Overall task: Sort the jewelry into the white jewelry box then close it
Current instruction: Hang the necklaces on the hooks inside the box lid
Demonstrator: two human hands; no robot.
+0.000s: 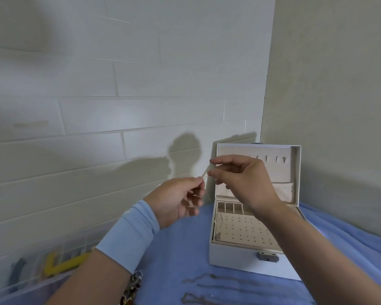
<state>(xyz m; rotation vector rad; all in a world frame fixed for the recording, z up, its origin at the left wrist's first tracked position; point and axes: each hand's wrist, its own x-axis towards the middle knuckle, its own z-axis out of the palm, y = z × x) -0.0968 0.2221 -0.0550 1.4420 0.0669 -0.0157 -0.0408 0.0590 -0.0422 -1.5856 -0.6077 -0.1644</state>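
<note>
Over blue cloth (180,249), pinching a chain (205,173) taut between left hand (176,199) and right hand (244,179), seemingly straightening it for the white jewelry box (233,260).

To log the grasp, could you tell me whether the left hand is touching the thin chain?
Touching: the head view shows the left hand pinching the thin chain at its fingertips, the strand running up to the right hand.

No readable text anywhere
Only candidate is a faint smudge (30,124) on a wall tile (42,111), way too blurry to make out.
</note>
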